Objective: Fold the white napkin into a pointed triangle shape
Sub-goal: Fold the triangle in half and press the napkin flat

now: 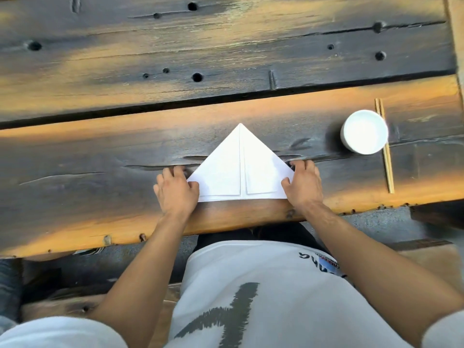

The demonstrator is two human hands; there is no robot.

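Note:
The white napkin [233, 169] lies flat on the wooden table [100, 159], folded into a triangle with its tip pointing away from me and a seam running down its middle. Its straight base edge runs close to the table's near edge. My left hand [177, 190] grips the napkin's lower left corner, thumb on top of the sheet. My right hand [303, 185] grips the lower right corner the same way, with its fingers curled round the edge.
A white bowl [364, 131] stands to the right of the napkin, with a pair of wooden chopsticks [386, 156] lying beside and partly under it. Deep cracks and holes mark the dark planks. The table's near edge runs just below my hands.

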